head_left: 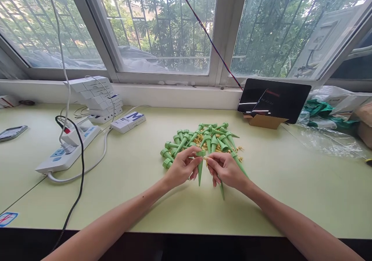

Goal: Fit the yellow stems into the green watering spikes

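A pile of green cone-shaped spikes (203, 139) lies on the pale green table (290, 183), mixed with small yellow pieces (200, 138). My left hand (181, 167) pinches the wide top of one green spike (200, 168), which hangs point down. My right hand (225, 170) is closed and pinches a small yellow piece (205, 158) right at that spike's top. Another green spike (222, 190) pokes out below my right hand. Both hands hover just in front of the pile.
A white power strip (68, 148) with black and white cables lies at left, behind it stacked white boxes (95, 94). A phone (12, 132) is at far left. A dark tablet (273, 98) leans on a cardboard box at back right, beside plastic bags (328, 117).
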The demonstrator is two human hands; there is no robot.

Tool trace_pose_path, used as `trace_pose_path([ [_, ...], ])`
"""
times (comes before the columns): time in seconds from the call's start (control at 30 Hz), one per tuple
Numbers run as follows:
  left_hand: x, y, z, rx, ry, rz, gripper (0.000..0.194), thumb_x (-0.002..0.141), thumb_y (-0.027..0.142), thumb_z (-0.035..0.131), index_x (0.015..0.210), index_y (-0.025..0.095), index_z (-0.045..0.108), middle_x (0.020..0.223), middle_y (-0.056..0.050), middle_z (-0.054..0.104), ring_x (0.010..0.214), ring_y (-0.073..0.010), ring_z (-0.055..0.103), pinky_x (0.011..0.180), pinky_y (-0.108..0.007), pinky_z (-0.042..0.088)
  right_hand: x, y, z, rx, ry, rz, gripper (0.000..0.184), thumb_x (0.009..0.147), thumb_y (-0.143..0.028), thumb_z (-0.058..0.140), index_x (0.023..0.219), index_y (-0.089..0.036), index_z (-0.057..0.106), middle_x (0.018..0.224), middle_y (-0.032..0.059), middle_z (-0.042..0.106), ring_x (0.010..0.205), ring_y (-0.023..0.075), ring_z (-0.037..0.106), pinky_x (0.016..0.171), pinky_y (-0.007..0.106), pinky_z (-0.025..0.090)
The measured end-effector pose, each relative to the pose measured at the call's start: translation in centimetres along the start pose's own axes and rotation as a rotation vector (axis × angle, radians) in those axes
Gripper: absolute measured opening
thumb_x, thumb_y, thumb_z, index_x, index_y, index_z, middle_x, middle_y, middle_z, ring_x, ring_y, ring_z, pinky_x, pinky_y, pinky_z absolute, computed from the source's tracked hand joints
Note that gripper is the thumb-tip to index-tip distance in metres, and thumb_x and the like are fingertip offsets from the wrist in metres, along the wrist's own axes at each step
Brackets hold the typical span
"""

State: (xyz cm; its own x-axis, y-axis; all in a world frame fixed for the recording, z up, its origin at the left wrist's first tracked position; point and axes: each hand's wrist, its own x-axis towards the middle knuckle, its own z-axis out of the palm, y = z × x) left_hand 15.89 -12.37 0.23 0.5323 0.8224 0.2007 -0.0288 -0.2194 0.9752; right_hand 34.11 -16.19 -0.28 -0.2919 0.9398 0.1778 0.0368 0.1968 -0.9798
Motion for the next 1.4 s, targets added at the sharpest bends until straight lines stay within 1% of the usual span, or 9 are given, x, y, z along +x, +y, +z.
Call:
trace_pose_path([
  [0.23,0.19,-0.1,-0.29,-0.091,-0.041,-0.062,0.028,0.089,0.043,0.06,0.103,0.021,0.05,0.064,0.007,0.051,0.034,-0.0045,0.047,0.033,-0.016,0.033,-0.24,-0.24,0.03,-0.146,0.041,-0.042,0.039,0.094,-0.046,0.05,0.066,-0.019,0.049,0.056,-0.0039,0.052,0.038,0.0108,0.056,0.037,0.021,0.043],
  [0.37,0.07,-0.07,-0.08,-0.032,-0.002,-0.032,0.029,0.088,0.043,0.062,0.102,0.02,0.052,0.066,0.006,0.052,0.034,-0.0047,0.049,0.033,-0.016,0.032,-0.05,-0.11,0.02,-0.041,0.019,-0.008,0.037,0.093,-0.045,0.052,0.067,-0.019,0.05,0.053,-0.0058,0.048,0.034,0.0089,0.05,0.037,0.023,0.047],
  [0.5,-0.04,0.04,0.12,0.017,0.023,-0.006,0.029,0.087,0.042,0.062,0.102,0.019,0.053,0.059,0.008,0.047,0.034,-0.0053,0.049,0.033,-0.016,0.032,0.1,-0.25,0.02,0.071,-0.011,0.033,0.037,0.092,-0.045,0.055,0.065,-0.019,0.051,0.051,-0.0073,0.044,0.031,0.0069,0.042,0.039,0.025,0.052],
  [0.67,0.12,0.3,0.03,-0.059,-0.012,-0.057,0.03,0.087,0.044,0.062,0.101,0.02,0.051,0.061,0.008,0.048,0.033,-0.0053,0.048,0.032,-0.016,0.032,-0.12,-0.2,0.02,-0.033,0.023,-0.019,0.037,0.093,-0.045,0.054,0.066,-0.019,0.051,0.053,-0.0057,0.047,0.033,0.0084,0.049,0.037,0.023,0.046],
  [0.77,0.18,0.35,-0.01,-0.071,-0.018,-0.061,0.032,0.086,0.045,0.063,0.102,0.02,0.05,0.064,0.007,0.049,0.034,-0.0052,0.049,0.032,-0.016,0.032,-0.15,-0.08,-0.01,-0.068,0.027,-0.031,0.038,0.094,-0.045,0.052,0.067,-0.019,0.051,0.053,-0.0052,0.048,0.035,0.0093,0.052,0.037,0.022,0.046],
  [1.0,0.09,0.32,0.07,0.004,0.0,-0.021,0.033,0.086,0.046,0.063,0.102,0.019,0.052,0.063,0.006,0.052,0.034,-0.0054,0.049,0.034,-0.017,0.033,0.15,-0.25,-0.02,0.062,-0.009,0.02,0.037,0.092,-0.045,0.056,0.066,-0.018,0.052,0.053,-0.0066,0.046,0.032,0.0072,0.043,0.038,0.026,0.052],
  [1.1,0.17,0.3,0.02,-0.023,-0.023,-0.034,0.033,0.086,0.046,0.063,0.101,0.019,0.051,0.066,0.005,0.055,0.034,-0.0052,0.049,0.033,-0.017,0.033,0.1,-0.16,-0.03,0.022,-0.001,0.014,0.038,0.092,-0.047,0.055,0.066,-0.019,0.051,0.053,-0.0062,0.046,0.032,0.0075,0.044,0.037,0.024,0.049],
  [1.2,0.25,0.22,-0.05,-0.059,-0.031,-0.047,0.032,0.087,0.045,0.063,0.101,0.019,0.05,0.064,0.006,0.052,0.034,-0.0053,0.049,0.033,-0.017,0.032,-0.03,-0.04,-0.04,-0.042,0.015,0.006,0.039,0.092,-0.049,0.053,0.066,-0.019,0.05,0.052,-0.0054,0.048,0.033,0.0086,0.047,0.037,0.023,0.045],
  [1.4,0.27,0.09,-0.05,-0.072,-0.028,-0.049,0.031,0.087,0.043,0.063,0.101,0.019,0.049,0.062,0.007,0.048,0.034,-0.0052,0.049,0.034,-0.016,0.032,-0.14,-0.16,0.0,-0.095,0.028,0.017,0.04,0.092,-0.051,0.052,0.066,-0.02,0.049,0.049,-0.0058,0.047,0.035,0.0102,0.051,0.038,0.023,0.044],
])
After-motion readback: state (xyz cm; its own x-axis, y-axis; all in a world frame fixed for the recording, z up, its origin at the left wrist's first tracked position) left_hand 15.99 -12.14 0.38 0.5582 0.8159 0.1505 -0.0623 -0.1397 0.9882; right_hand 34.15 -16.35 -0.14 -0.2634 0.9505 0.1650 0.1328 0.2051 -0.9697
